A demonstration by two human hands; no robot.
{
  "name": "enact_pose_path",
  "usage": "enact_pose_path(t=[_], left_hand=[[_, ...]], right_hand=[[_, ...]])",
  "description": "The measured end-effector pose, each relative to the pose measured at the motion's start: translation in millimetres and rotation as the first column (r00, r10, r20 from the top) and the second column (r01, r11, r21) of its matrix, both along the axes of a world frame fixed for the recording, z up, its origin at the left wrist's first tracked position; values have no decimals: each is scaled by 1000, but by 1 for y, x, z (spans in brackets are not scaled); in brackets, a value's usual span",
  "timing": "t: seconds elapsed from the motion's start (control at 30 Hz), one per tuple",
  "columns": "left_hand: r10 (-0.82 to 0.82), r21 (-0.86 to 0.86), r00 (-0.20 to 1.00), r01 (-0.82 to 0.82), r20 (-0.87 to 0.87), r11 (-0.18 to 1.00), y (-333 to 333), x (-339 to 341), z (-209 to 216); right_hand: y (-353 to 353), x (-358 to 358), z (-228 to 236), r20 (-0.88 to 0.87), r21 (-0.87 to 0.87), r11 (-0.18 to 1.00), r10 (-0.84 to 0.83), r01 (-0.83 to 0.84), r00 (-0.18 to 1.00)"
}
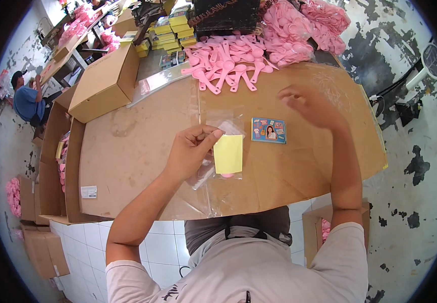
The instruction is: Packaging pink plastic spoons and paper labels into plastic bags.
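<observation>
My left hand (192, 151) pinches the top of a clear plastic bag (237, 177) between thumb and fingers. A pale yellow slip of paper (228, 155) shows at the bag, and a bit of something pink peeks out below it. Other clear bags lie under and beside that hand. Raised over the right side of the table, my right hand (307, 105) has loosely bent fingers, slightly blurred, with nothing visible in them. Between the hands rests a small stack of blue printed cards (269, 130). Beyond them spreads a pile of pink plastic scoops (228, 63).
Bagged pink scoops (299, 30) sit at the far right. Yellow-edged card stacks (170, 33) stand at the back, near a closed cardboard box (105, 83). An open carton (57, 171) adjoins the table's left edge. Another person (29, 101) sits at far left.
</observation>
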State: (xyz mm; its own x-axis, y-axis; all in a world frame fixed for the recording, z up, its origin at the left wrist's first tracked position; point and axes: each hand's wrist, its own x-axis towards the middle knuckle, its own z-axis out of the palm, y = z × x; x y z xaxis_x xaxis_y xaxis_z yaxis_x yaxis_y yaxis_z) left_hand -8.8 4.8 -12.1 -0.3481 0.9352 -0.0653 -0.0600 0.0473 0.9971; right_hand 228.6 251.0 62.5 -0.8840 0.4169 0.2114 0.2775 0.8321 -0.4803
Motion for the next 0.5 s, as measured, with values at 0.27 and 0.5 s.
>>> enact_pose_path(t=[0.27, 0.5], left_hand=[[-8, 36, 999, 6, 42, 999, 1, 0, -4], [-1, 41, 997, -2, 80, 999, 1, 5, 0]], right_hand=[[130, 87, -32, -252, 567, 595, -533, 570, 807], [103, 102, 8, 5, -225, 878, -433, 423, 902]])
